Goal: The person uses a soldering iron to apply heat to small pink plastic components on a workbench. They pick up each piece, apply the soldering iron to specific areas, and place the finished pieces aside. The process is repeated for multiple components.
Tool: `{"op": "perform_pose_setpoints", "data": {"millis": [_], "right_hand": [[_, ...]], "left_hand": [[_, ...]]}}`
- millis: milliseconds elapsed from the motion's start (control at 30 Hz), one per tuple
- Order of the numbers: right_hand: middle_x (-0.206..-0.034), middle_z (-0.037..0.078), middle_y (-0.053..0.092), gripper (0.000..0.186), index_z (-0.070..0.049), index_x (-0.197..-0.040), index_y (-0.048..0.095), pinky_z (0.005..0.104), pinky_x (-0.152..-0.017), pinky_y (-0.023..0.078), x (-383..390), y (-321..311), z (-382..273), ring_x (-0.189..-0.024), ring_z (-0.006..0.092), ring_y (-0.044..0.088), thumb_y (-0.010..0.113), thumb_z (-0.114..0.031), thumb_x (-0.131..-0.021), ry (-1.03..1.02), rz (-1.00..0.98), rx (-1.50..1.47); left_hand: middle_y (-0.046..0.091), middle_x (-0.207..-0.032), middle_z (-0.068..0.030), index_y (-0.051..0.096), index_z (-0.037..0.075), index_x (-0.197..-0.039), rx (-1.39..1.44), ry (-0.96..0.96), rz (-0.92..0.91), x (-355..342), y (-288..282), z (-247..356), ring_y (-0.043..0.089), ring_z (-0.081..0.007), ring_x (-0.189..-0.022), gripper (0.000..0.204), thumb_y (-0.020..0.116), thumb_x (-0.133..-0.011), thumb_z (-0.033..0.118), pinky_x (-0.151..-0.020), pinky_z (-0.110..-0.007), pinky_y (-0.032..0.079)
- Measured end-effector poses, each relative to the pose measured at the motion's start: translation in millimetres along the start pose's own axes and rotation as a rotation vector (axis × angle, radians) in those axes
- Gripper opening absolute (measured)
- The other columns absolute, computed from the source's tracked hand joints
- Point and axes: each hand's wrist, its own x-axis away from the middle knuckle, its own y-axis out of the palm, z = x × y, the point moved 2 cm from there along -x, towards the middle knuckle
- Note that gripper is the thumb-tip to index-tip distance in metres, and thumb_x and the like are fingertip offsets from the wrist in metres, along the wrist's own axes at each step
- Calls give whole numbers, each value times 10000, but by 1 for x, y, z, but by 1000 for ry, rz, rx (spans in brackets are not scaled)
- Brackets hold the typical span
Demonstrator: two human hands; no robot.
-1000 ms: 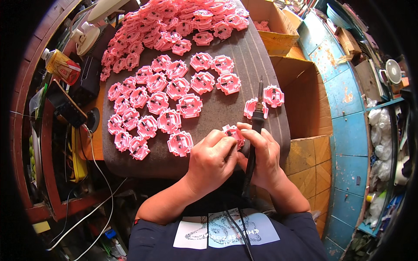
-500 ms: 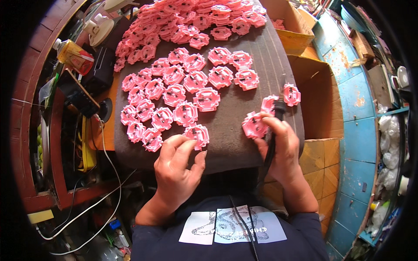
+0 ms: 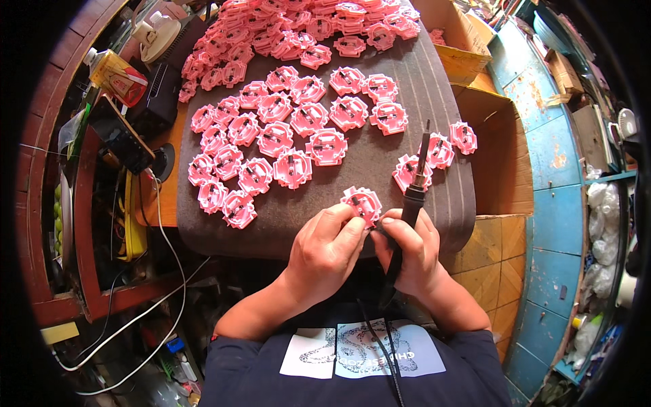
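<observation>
My left hand (image 3: 321, 249) is closed, pinching a pink plastic part (image 3: 364, 203) with a dark component across its middle, at the near edge of the table. In my right hand (image 3: 419, 252) is a soldering iron (image 3: 411, 207), its black handle lying along the fingers and its thin tip pointing up and away. The right thumb and fingertips meet close beside the held part; whether they touch it I cannot tell. Just beyond the iron, one similar part (image 3: 407, 171) is partly covered by its shaft, with two more (image 3: 441, 151) to the right.
Several pink parts (image 3: 275, 139) lie in loose rows on the dark mat (image 3: 366, 159), and a large heap (image 3: 271, 30) fills the far end. Cardboard boxes (image 3: 498, 156) stand right of the table. Leftward are a phone on a stand (image 3: 121, 136), a drink bottle (image 3: 116, 76) and a white cable (image 3: 173, 254).
My left hand has picked up the nearest pink part and brought it right. My right hand has let go of the part at the right and moved inward, the iron now upright.
</observation>
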Motion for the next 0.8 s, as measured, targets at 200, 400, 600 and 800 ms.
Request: {"op": "perform_pose_setpoints", "data": {"millis": [200,400,600,800], "right_hand": [[-1027,186,665,659,-40,-1370,547,459,-689,521,-3,5,5,-796,377,635,738,83,-751,-43,34,-22],[-1003,177,692,529,-11,-1302,529,394,-706,571,-6,0,3,-799,309,689,732,139,-838,25,14,-85],[-1001,168,700,499,8,-1309,515,319,-744,575,-2,4,1,-823,214,691,723,158,-880,93,86,-202],[-932,134,692,456,-11,-1265,543,368,-628,521,4,16,5,-700,268,638,736,97,-867,138,159,-252]], "left_hand": [[652,-1116,-175,690,-18,-1143,31,14,-29,-3,1,-3,699,-377,-957,299,805,-867,-18,-799,-442,596],[648,-1130,-173,703,-9,-1170,128,-43,57,-5,1,1,696,-341,-938,316,798,-869,-28,-789,-426,593],[651,-1125,-157,735,31,-1143,181,-104,-3,-1,5,-6,680,-286,-840,322,802,-835,-34,-711,-389,572],[680,-1049,-121,744,32,-1103,193,-43,48,-10,6,-10,695,-314,-876,290,798,-819,13,-747,-411,576]]}}
